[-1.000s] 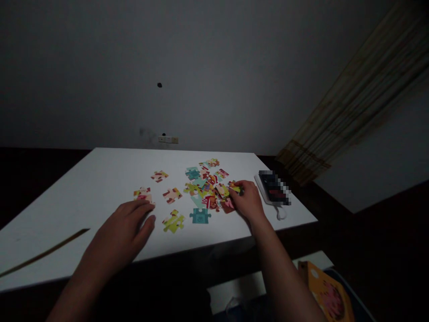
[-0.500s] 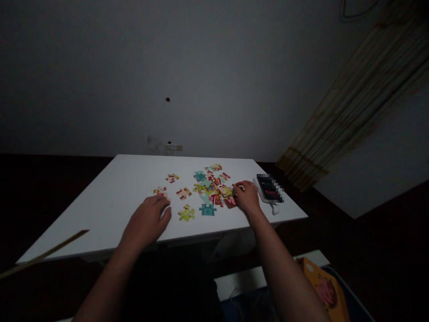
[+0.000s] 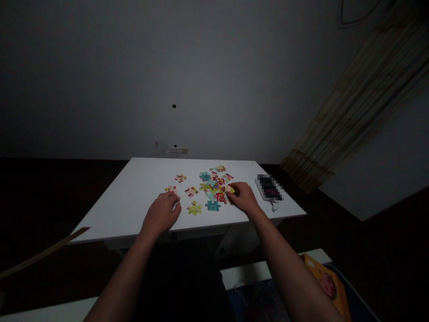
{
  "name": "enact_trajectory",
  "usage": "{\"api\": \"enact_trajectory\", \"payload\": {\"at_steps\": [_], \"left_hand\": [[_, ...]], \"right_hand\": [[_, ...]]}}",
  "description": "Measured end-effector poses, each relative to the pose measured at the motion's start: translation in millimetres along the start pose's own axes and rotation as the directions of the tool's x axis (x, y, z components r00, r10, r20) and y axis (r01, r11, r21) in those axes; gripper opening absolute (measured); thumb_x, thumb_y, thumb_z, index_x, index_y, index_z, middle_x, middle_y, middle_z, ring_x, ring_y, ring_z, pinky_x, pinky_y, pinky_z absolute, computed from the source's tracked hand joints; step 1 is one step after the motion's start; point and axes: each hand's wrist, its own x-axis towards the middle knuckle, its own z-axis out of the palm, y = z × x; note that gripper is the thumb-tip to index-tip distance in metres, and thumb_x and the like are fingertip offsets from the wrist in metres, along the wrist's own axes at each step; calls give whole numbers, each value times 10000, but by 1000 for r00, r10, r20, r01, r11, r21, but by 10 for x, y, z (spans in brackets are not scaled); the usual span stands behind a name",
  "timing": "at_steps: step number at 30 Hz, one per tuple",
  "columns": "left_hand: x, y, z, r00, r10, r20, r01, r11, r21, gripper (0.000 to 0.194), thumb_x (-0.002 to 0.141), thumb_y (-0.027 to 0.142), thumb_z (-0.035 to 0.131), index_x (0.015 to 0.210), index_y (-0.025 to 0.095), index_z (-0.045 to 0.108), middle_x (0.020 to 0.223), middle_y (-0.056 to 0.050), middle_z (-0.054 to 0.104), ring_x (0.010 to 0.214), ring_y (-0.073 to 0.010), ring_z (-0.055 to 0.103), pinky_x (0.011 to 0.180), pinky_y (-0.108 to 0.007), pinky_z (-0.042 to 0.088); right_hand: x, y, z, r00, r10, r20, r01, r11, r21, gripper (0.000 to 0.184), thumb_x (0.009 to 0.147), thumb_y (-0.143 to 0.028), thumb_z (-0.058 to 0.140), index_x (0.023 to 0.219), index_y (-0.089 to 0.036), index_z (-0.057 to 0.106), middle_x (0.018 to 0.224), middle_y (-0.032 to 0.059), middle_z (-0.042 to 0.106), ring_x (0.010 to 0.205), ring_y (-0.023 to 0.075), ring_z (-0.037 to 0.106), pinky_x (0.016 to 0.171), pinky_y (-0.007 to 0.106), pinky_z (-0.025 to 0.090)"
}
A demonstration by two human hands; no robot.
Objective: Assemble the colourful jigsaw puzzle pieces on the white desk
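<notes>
Several colourful jigsaw pieces [image 3: 214,185] lie scattered on a white table [image 3: 134,201]. My left hand [image 3: 161,213] rests palm down on the table, fingers loosely curled, just left of a yellow-green piece [image 3: 194,208] and below a pink piece [image 3: 170,189]. My right hand [image 3: 244,198] reaches into the right side of the pile, its fingertips pinched on a yellow piece [image 3: 229,189]. A teal piece [image 3: 212,205] lies between the two hands.
A phone on a white pad [image 3: 269,188] lies at the table's right edge. An orange box [image 3: 326,284] sits low on the right, by a white bench [image 3: 248,275]. A curtain [image 3: 355,103] hangs on the right; a grey wall stands behind the table.
The camera has pulled back, so the table looks smaller and farther. My left hand slid forward toward the pieces. My right hand stays at the pile's right side.
</notes>
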Motion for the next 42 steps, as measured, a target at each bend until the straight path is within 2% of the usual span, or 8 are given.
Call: {"api": "enact_trajectory", "payload": {"at_steps": [5, 8, 10, 16, 20, 28, 36, 42], "left_hand": [[2, -12, 11, 1000, -2, 6, 2, 1000, 6, 296, 1043, 281, 522, 1115, 174, 788, 1300, -178, 772, 1208, -362, 677, 1075, -539, 563], [3, -15, 11, 1000, -1, -2, 1, 1000, -9, 279, 1036, 280, 528, 1102, 193, 785, 1275, -158, 782, 1192, -353, 678, 1071, -537, 562], [3, -17, 11, 1000, -5, -8, 5, 1000, -19, 267, 1032, 283, 533, 1090, 206, 783, 1263, -149, 787, 1187, -348, 679, 1065, -533, 562], [12, -24, 3, 1000, -11, 6, 11, 1000, -20, 266, 1024, 300, 533, 1082, 202, 774, 1259, -155, 783, 1185, -347, 678, 1069, -528, 560], [20, -28, 5, 1000, -18, 17, 18, 999, -31, 284, 1019, 307, 523, 1083, 195, 777, 1244, -165, 781, 1171, -353, 676, 1059, -532, 563], [12, -35, 24, 1000, -27, 8, 27, 999, -27, 298, 1021, 324, 516, 1085, 216, 787, 1282, -166, 779, 1190, -353, 681, 1069, -532, 559], [21, -45, 11, 1000, -16, 8, 16, 999, -35, 283, 1020, 332, 518, 1063, 222, 775, 1250, -155, 785, 1161, -341, 675, 1053, -530, 562], [20, -46, -2, 1000, -5, -11, 4, 998, -66, 262, 1014, 326, 536, 1046, 244, 782, 1207, -136, 791, 1133, -333, 676, 1048, -533, 560]], "right_hand": [[-16, 75, 47, 982, 164, -89, -140, 963, 229, 308, 879, -473, 749, 1059, -233, 815, 1059, 86, 819, 955, 272, 741, 893, 403, 563], [2, 166, 72, 938, 312, -149, -236, 892, 385, 278, 848, -485, 730, 941, -230, 793, 882, 52, 795, 828, 252, 724, 792, 376, 554], [26, 237, 78, 902, 380, -206, -263, 860, 438, 316, 837, -513, 718, 931, -216, 773, 871, 65, 791, 813, 251, 712, 767, 371, 556], [78, 383, 61, 783, 514, -351, -352, 831, 431, 396, 894, -513, 619, 1042, -170, 751, 1047, 162, 816, 902, 284, 730, 825, 400, 588], [100, 418, 65, 757, 549, -355, -428, 826, 366, 387, 906, -400, 598, 1108, -132, 791, 1100, 201, 823, 958, 319, 760, 901, 427, 597], [117, 318, 109, 836, 495, -238, -474, 869, 141, 386, 872, -230, 604, 1153, -169, 861, 1131, 163, 837, 1063, 309, 754, 1008, 398, 560], [93, 163, 50, 911, 391, -131, -396, 918, -12, 348, 998, -452, 638, 1150, -251, 878, 1147, 129, 794, 1147, 317, 675, 1024, 409, 492], [70, 76, 51, 972, 228, -58, -233, 965, -117, 337, 907, -546, 797, 1067, -253, 850, 1133, 121, 774, 1121, 331, 645, 981, 424, 487]]}}
